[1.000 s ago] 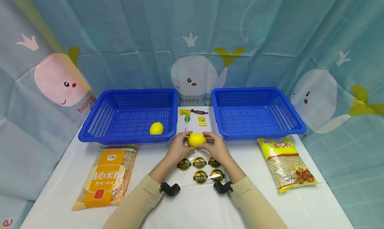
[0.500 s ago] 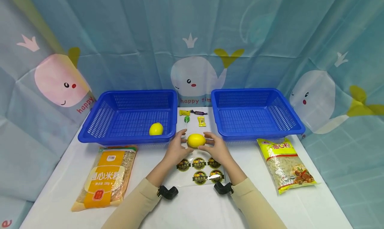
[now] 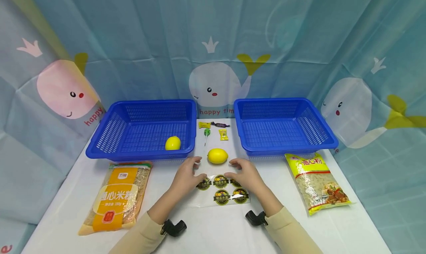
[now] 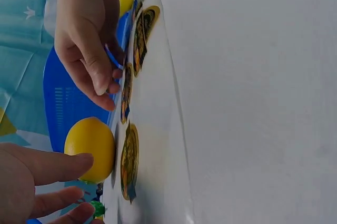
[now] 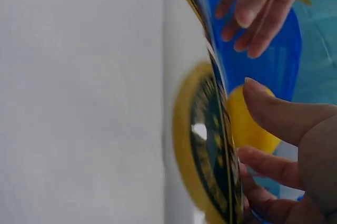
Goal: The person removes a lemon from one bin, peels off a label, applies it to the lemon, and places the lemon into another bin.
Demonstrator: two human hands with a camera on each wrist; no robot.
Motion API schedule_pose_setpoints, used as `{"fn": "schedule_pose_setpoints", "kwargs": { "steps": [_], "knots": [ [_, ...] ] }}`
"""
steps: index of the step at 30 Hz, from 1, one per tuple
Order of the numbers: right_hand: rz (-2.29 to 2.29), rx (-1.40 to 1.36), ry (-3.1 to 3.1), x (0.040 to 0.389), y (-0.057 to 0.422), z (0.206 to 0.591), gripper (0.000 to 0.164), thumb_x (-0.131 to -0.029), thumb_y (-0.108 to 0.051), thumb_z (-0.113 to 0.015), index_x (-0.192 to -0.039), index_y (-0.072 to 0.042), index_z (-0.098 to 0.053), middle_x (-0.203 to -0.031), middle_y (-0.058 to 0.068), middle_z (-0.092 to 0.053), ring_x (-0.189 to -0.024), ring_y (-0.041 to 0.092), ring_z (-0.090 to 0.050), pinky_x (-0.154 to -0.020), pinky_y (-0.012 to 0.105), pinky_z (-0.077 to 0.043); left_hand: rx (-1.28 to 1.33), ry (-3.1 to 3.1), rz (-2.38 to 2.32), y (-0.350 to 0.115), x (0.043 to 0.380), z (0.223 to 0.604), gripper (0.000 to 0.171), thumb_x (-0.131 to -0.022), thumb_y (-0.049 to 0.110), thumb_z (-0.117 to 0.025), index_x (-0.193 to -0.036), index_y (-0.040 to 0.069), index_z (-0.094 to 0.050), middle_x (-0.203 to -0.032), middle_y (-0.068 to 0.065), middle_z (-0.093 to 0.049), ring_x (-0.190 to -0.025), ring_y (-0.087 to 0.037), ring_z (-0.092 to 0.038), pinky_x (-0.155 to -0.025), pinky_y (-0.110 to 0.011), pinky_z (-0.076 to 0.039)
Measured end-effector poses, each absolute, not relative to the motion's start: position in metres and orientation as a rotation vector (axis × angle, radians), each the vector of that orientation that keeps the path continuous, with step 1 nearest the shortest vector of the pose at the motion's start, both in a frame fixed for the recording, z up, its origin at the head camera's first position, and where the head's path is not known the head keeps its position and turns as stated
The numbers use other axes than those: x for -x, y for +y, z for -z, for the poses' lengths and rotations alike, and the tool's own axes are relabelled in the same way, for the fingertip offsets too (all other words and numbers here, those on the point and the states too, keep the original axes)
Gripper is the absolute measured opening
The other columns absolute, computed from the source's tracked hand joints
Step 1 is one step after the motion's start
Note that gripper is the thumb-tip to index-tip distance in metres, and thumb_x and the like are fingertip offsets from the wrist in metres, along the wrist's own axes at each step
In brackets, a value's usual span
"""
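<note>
A yellow lemon (image 3: pixel 217 156) lies on the white table between and just beyond my two hands. To its lower left, my left hand (image 3: pixel 185 173) holds nothing, its fingers loosely bent and apart from the fruit. My right hand (image 3: pixel 245 173) is at the lower right with relaxed fingers, also holding nothing. Under and between the hands lies a clear sheet of round dark fruit stickers (image 3: pixel 222 196); the right fingertips overlap its upper right sticker in the head view. In the left wrist view the lemon (image 4: pixel 90 149) stands past the left thumb.
A blue basket (image 3: pixel 100 141) at back left holds another lemon (image 3: pixel 173 143). A second blue basket (image 3: pixel 289 149) stands at back right. Between them lie wrapped candies (image 3: pixel 224 135) and a green lollipop (image 3: pixel 207 132). Pasta bags flank the hands: orange (image 3: pixel 116 198) left, yellow (image 3: pixel 317 183) right.
Both hands have let go of the lemon and drawn back toward the body, spreading apart. The lemon stays in about the same spot on the table.
</note>
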State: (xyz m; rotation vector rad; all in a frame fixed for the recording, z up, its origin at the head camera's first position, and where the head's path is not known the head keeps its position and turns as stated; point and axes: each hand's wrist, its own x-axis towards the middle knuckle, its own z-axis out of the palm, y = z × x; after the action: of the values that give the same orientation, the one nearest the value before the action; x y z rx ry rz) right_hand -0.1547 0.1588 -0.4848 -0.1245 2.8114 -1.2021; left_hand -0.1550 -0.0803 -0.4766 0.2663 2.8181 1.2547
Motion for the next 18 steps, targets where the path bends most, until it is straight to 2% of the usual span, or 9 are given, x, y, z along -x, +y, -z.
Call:
{"fn": "schedule_pose_setpoints", "kwargs": {
  "steps": [4,8,11,13,15,18],
  "knots": [
    [0.974,0.249,2.895,0.151,0.152,0.49,0.048,-0.074,-0.045,-0.088,-0.11,-0.016,-0.074,-0.096,-0.002,-0.064,-0.096,0.02,-0.053,-0.09,0.042,-0.042,-0.303,2.86,-1.163,-0.086,0.152,0.477,0.046,-0.08,0.017,-0.084,-0.122,0.006,-0.069,-0.124,-0.013,-0.066,-0.122,-0.036,-0.059,-0.106,-0.052,-0.047],
    [0.864,0.307,2.921,0.15,0.147,0.491,0.038,-0.071,-0.044,-0.09,-0.095,-0.021,-0.073,-0.086,-0.005,-0.055,-0.089,0.019,-0.044,-0.08,0.039,-0.034,-0.306,2.857,-1.15,-0.088,0.15,0.477,0.042,-0.08,0.018,-0.085,-0.119,0.007,-0.071,-0.125,-0.013,-0.067,-0.13,-0.039,-0.053,-0.112,-0.055,-0.04],
    [0.906,0.313,2.863,0.152,0.148,0.488,0.031,-0.072,-0.037,-0.091,-0.087,-0.02,-0.069,-0.086,-0.006,-0.056,-0.089,0.017,-0.047,-0.082,0.038,-0.038,-0.325,2.868,-1.143,-0.089,0.15,0.477,0.04,-0.08,0.017,-0.085,-0.117,0.008,-0.072,-0.122,-0.011,-0.068,-0.126,-0.036,-0.056,-0.11,-0.053,-0.043],
    [0.965,0.288,2.792,0.153,0.15,0.484,0.031,-0.074,-0.033,-0.09,-0.088,-0.019,-0.066,-0.089,-0.005,-0.06,-0.094,0.017,-0.052,-0.089,0.04,-0.044,-0.366,2.876,-1.136,-0.089,0.149,0.475,0.038,-0.08,0.016,-0.085,-0.115,0.008,-0.073,-0.117,-0.009,-0.07,-0.118,-0.033,-0.06,-0.105,-0.051,-0.046],
    [1.029,0.245,2.709,0.154,0.154,0.478,0.033,-0.075,-0.029,-0.09,-0.09,-0.019,-0.063,-0.094,-0.003,-0.063,-0.098,0.019,-0.057,-0.094,0.043,-0.047,-0.415,2.891,-1.116,-0.088,0.147,0.473,0.035,-0.08,0.015,-0.085,-0.113,0.009,-0.074,-0.112,-0.007,-0.071,-0.111,-0.03,-0.062,-0.103,-0.05,-0.048],
    [1.09,0.205,2.61,0.155,0.159,0.469,0.035,-0.077,-0.027,-0.089,-0.099,-0.02,-0.063,-0.101,0.001,-0.067,-0.098,0.02,-0.061,-0.091,0.045,-0.051,-0.483,2.936,-1.08,-0.087,0.146,0.47,0.03,-0.079,0.016,-0.086,-0.108,0.011,-0.075,-0.107,-0.005,-0.071,-0.108,-0.029,-0.061,-0.101,-0.052,-0.046]
  ]
}}
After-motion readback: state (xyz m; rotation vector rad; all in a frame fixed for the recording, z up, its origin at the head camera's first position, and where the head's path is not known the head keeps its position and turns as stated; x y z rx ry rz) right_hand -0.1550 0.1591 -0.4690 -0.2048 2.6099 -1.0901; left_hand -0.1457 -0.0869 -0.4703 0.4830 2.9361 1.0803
